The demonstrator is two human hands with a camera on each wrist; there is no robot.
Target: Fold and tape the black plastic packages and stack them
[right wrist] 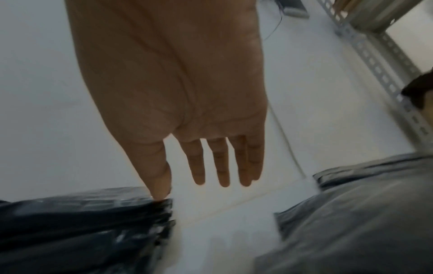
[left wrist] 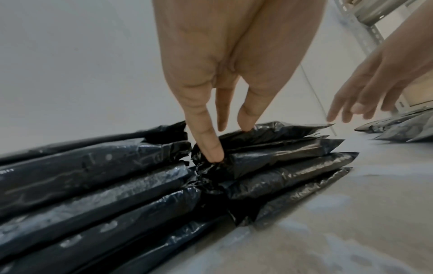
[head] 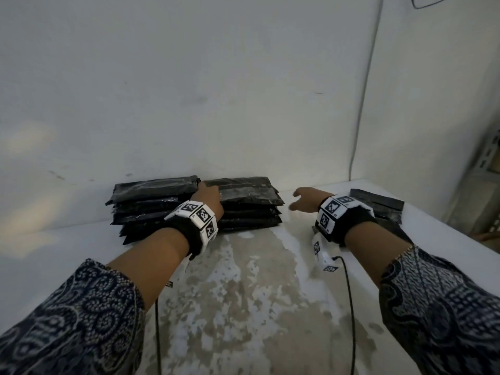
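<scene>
Two stacks of folded black plastic packages stand side by side against the wall, the left stack (head: pixel 154 209) (left wrist: pixel 82 185) and the right stack (head: pixel 251 209) (left wrist: pixel 281 166) (right wrist: pixel 82 222). My left hand (head: pixel 209 192) (left wrist: pixel 225 137) rests on the left end of the right stack's top package, fingers straight, its thumb (left wrist: pixel 211 148) touching the crumpled end. My right hand (head: pixel 296 201) (right wrist: pixel 206 185) hovers open just right of that stack, fingers spread and holding nothing. Flat, unfolded black packages (head: pixel 378 204) (right wrist: pixel 363 213) lie on the table under and beyond my right wrist.
The white table (head: pixel 243 293) has a worn brown patch in the middle. A white wall rises directly behind the stacks, with a thin cable (head: pixel 362 104) hanging down it. A perforated metal shelf upright (head: pixel 487 152) stands past the table's right edge. Black wrist cables (head: pixel 349 307) trail over the near table.
</scene>
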